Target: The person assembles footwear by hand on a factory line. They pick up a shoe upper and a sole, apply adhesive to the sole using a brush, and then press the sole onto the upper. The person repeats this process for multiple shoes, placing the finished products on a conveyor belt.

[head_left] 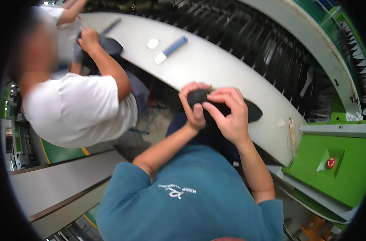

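Note:
Both of my hands are raised in front of me over the near edge of a white curved table, closed on a black piece (197,97) that looks like fabric. My left hand (193,108) wraps round its rounded end, fingers behind and thumb in front. The thumb and fingers of my right hand (230,110) pinch it from the other side. Past my right wrist, a dark pointed flap (253,111) lies over the table; whether it belongs to the same piece is hidden by the hand. The exact kind of piece cannot be made out.
On the white table (223,76) lie a blue-handled tool with a white end (171,50) and a round white piece (152,43). A co-worker in white (78,108) sits at left, handling dark material. Machinery curves behind; a green panel with a red button (331,162) stands right.

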Available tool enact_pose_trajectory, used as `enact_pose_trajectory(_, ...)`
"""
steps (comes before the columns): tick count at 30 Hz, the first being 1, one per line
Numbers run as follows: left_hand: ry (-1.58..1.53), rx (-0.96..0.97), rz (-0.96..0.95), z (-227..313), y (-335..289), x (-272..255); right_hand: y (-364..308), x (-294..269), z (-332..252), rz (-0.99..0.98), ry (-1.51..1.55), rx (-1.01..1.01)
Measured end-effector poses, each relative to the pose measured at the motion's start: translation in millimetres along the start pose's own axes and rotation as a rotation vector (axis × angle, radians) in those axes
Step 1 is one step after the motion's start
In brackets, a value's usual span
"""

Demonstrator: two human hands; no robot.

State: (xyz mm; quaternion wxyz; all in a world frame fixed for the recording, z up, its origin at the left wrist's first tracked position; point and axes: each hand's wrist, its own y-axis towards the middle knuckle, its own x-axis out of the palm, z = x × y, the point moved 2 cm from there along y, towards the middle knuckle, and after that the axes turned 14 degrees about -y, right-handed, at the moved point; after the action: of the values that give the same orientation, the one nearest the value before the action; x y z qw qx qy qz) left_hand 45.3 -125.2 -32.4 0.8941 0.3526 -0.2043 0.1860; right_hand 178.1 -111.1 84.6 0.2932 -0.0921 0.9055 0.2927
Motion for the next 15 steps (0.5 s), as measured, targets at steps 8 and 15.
enact_pose_trajectory(8, 0.022, 0.014, -0.061, 2, 3, -7, -3, 6, 2, 0.011, 0.037, 0.019)
enact_pose_trajectory(15, -0.111, -0.018, -0.052, -10, -5, -9, 7, 1, 2, -0.093, 0.025, -0.053)
